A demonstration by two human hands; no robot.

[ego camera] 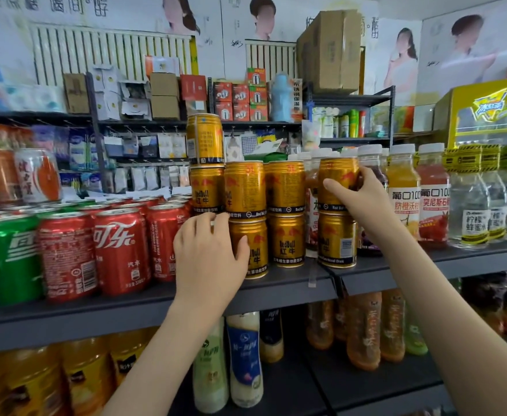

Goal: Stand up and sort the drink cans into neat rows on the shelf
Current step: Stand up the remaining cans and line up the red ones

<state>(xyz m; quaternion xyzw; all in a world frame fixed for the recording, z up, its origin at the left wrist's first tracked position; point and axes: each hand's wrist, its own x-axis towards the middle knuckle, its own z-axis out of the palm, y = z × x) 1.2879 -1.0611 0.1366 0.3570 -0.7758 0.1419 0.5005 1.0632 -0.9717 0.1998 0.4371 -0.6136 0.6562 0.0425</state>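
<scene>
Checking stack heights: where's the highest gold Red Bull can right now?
Head view, left of centre: the highest gold can stands alone atop the leftmost upper-row gold can, above and just right of the red cola cans.

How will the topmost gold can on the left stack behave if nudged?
The topmost gold can likely tips easily: it stands third-high on a narrow stack. Its smooth round wall would probably roll once down.

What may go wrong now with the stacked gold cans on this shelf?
The left hand holds a bottom-row gold metal can that carries an upper can; shifting it may topple that one.
The single gold can on the third level may fall if the stack is bumped.
The right hand grips a top gold can; set off-centre, it may slip.
</scene>
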